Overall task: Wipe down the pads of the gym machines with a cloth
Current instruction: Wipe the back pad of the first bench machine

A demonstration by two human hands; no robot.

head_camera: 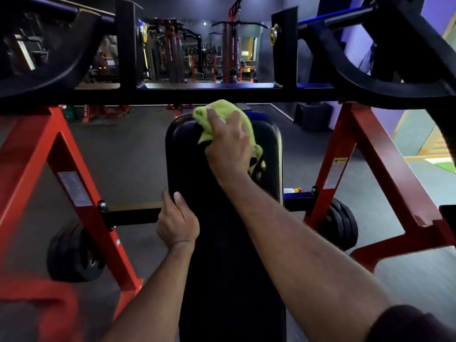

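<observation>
The right hand [229, 141] is pressing a bunched green cloth [237, 112] with spread, fairly straight fingers against the far end of the black bench pad [222, 243]. The left hand [177, 223] is gripping the pad's left edge, thumb lying on top. The red machine frame [370, 149] is standing on both sides.

Black crossbar [222, 96] blocks above pad [222, 243]; red frame legs [81, 183] flank it

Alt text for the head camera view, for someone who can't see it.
A person's right hand presses a green cloth on the far end of a black pad while the left hand grips its left edge, between red frame legs.
</observation>
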